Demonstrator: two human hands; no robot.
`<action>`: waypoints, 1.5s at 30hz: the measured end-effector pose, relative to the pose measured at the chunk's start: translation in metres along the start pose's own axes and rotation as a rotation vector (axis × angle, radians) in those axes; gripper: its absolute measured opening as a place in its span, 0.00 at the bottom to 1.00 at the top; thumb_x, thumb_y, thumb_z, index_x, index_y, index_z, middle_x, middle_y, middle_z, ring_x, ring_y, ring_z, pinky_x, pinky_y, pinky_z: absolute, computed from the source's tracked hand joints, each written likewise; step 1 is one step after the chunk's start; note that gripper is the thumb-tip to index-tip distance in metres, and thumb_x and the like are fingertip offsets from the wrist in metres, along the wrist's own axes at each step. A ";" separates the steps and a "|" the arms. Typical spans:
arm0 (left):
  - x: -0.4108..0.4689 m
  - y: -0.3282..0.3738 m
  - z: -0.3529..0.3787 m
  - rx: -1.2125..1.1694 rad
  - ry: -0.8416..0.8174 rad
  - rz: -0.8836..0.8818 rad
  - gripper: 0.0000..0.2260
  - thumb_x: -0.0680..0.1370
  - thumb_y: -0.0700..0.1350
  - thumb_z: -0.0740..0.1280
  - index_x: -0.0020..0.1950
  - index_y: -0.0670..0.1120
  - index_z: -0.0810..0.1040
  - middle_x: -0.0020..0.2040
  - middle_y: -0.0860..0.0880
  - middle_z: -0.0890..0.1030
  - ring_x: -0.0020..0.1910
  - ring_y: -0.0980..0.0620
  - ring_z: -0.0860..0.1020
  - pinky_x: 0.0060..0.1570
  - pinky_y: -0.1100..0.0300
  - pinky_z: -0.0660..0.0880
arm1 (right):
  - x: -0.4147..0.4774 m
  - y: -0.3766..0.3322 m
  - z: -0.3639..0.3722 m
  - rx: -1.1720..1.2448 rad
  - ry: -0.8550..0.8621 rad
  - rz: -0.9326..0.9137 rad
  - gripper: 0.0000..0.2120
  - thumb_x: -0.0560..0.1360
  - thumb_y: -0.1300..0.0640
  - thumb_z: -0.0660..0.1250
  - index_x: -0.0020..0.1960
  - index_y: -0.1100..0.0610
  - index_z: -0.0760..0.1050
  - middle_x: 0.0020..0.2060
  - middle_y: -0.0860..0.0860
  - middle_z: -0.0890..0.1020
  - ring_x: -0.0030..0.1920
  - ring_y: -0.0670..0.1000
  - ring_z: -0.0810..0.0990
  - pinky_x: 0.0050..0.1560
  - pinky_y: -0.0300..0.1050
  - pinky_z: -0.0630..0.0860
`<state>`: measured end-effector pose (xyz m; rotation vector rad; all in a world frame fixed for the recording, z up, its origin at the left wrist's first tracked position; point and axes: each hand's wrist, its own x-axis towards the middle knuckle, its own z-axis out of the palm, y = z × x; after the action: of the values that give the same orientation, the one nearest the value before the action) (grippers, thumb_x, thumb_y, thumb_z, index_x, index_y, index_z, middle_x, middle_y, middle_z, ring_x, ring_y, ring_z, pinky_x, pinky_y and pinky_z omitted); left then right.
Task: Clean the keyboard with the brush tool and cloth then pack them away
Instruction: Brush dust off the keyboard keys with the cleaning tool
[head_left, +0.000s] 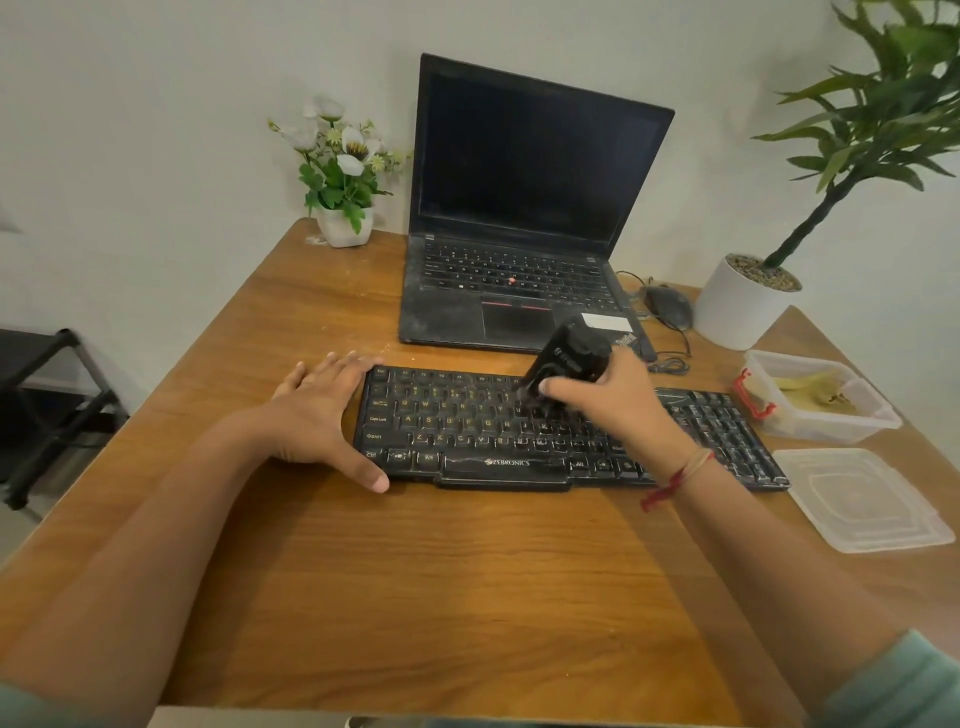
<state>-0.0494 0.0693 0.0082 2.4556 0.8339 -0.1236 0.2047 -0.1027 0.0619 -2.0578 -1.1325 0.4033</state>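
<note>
Head view: right hand (618, 405) grips brush (569, 356), bristles on keyboard (467, 431) mid rows; left hand (317, 415) spread flat, bracing its left end. Brushing step, likely partway. Next calls for sweeping the other rows, then fetching what looks like the cloth (810, 393) from tub (836, 428)

A plain off-white wall (156, 104) fills the upper frame, evenly lit. Below it a warm brown wood-grain table (441, 571) spans the centre — at the left edge stands a black metal-framed rack (31, 353) over pale floor (10, 532).
</note>
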 end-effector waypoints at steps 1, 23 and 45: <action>0.000 0.000 0.000 0.000 -0.001 -0.001 0.69 0.41 0.80 0.64 0.75 0.58 0.39 0.78 0.54 0.40 0.75 0.55 0.36 0.71 0.51 0.30 | -0.004 -0.001 0.004 0.012 -0.067 -0.010 0.09 0.68 0.57 0.75 0.43 0.53 0.76 0.39 0.50 0.82 0.38 0.48 0.81 0.34 0.40 0.77; 0.001 -0.002 0.001 -0.025 0.003 0.011 0.68 0.42 0.79 0.66 0.75 0.58 0.40 0.78 0.56 0.41 0.75 0.56 0.36 0.70 0.51 0.29 | -0.006 0.002 -0.006 -0.068 -0.110 -0.037 0.11 0.68 0.58 0.75 0.46 0.54 0.75 0.41 0.52 0.82 0.41 0.50 0.81 0.40 0.44 0.79; -0.001 0.000 0.000 -0.030 -0.004 0.005 0.68 0.42 0.78 0.66 0.75 0.58 0.39 0.78 0.55 0.41 0.75 0.57 0.36 0.70 0.53 0.29 | -0.020 0.006 0.003 -0.080 -0.049 -0.101 0.09 0.67 0.58 0.76 0.42 0.58 0.77 0.37 0.53 0.82 0.39 0.51 0.80 0.35 0.42 0.77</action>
<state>-0.0500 0.0690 0.0080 2.4280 0.8223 -0.1140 0.1960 -0.1199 0.0539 -2.0593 -1.2947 0.3654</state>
